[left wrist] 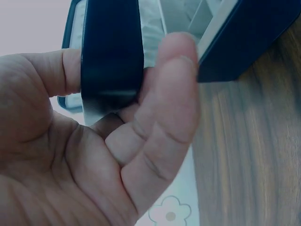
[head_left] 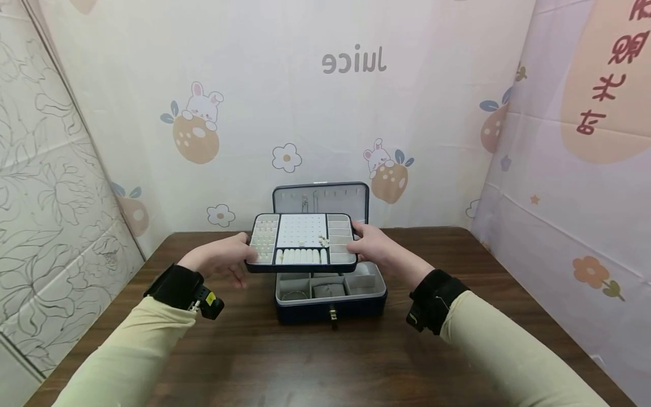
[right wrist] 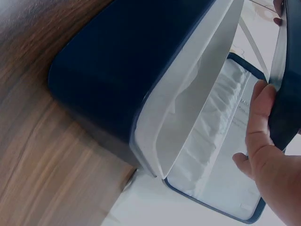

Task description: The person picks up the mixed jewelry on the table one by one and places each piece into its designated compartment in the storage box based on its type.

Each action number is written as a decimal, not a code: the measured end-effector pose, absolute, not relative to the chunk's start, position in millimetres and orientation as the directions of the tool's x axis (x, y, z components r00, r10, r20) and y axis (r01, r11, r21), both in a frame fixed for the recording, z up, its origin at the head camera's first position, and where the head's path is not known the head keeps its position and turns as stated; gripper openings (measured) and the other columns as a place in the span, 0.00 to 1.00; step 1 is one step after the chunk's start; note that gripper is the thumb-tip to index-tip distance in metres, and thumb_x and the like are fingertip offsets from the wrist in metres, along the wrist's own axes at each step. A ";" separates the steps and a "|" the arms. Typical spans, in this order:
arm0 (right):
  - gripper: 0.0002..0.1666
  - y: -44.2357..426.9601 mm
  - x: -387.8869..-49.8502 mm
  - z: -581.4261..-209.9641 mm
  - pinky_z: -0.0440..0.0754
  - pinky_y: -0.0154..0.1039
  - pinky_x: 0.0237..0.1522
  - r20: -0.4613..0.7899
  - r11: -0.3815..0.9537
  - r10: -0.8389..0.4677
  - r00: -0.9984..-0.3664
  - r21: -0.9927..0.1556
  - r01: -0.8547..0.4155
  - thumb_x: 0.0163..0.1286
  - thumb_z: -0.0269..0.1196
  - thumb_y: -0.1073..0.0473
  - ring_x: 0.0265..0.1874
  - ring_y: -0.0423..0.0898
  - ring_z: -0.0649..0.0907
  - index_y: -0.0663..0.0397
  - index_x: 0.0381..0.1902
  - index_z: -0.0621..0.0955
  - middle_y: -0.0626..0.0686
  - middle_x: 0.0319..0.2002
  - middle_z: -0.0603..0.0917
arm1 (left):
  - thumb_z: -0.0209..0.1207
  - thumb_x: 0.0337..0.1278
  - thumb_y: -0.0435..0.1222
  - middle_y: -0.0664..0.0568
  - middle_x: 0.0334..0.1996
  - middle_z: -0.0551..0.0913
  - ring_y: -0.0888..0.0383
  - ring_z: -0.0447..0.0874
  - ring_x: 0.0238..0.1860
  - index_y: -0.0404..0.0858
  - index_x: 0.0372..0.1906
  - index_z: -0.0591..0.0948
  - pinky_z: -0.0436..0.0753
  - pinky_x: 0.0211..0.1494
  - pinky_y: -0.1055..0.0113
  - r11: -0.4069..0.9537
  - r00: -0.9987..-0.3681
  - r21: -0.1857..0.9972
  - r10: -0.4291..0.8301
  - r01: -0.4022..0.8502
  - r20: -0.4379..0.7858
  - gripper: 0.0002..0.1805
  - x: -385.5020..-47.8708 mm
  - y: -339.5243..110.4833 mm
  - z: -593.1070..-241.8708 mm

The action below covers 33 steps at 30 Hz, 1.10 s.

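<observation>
Both hands hold a navy jewelry tray above the lower half of a navy jewelry box. The left hand grips the tray's left end, thumb on one side and fingers on the other, as the left wrist view shows. At the right end the right hand pinches the rim, its thumb on top. Pale compartments, a pad with rows of holes and ring rolls fill the tray, with small jewelry pieces near the pad's corner. Behind it stands the box's raised lid, light inside.
The box stands on a dark brown wooden table. A gold-colored clasp hangs at its front. Grey dividers and cushions show inside it. A printed curtain rises behind the table, with more cloth on either side.
</observation>
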State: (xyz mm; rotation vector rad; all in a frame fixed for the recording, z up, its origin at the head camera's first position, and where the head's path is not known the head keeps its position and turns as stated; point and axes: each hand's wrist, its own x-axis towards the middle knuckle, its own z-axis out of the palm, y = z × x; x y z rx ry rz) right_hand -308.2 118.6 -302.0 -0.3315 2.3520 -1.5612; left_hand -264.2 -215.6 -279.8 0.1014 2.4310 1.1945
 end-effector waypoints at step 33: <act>0.45 157.6 -319.7 -320.2 0.75 0.54 0.63 -0.124 0.702 -0.193 -0.973 -0.710 -0.049 0.62 0.59 0.67 0.58 0.57 0.77 0.71 0.76 0.59 0.72 0.67 0.73 | 0.49 0.61 0.33 0.50 0.25 0.70 0.58 0.60 0.17 0.27 0.61 0.68 0.61 0.23 0.68 0.749 -0.939 0.661 0.186 -0.054 -0.288 0.24 -266.4 -150.8 -319.5</act>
